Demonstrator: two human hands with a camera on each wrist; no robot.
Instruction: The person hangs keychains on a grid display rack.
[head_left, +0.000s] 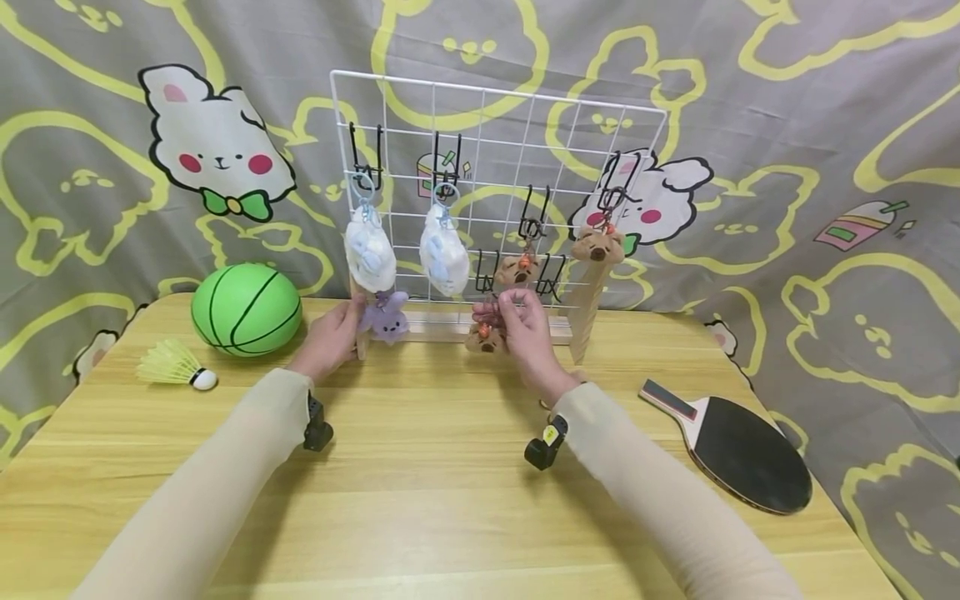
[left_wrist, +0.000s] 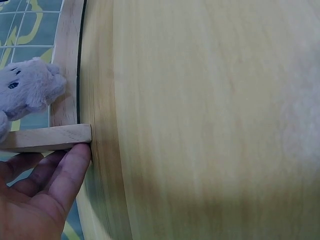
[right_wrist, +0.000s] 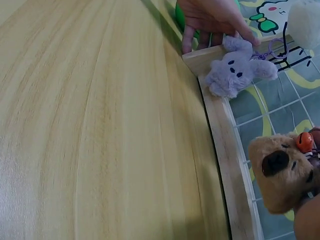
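My right hand [head_left: 527, 337] is at the lower hooks of a white wire grid rack [head_left: 480, 108], pinching the top of a brown bear plush keychain [head_left: 482, 340]. An orange bell [right_wrist: 304, 142] hangs at that bear. Another bear plush [head_left: 517, 269] hangs just above, and one more bear [head_left: 598, 246] is at the right. My left hand [head_left: 330, 337] rests its fairly straight fingers against the outer side of the rack's left wooden foot [left_wrist: 60, 136]. Beside it hangs a purple bunny plush [head_left: 386, 317]. Two white-and-blue plush keychains [head_left: 444, 250] hang higher.
A green ball [head_left: 246, 310] and a yellow shuttlecock [head_left: 174, 367] lie on the wooden table [head_left: 420, 500] at the left. A black table tennis paddle [head_left: 750, 454] lies at the right. Behind the rack hangs a patterned grey cloth [head_left: 315, 42].
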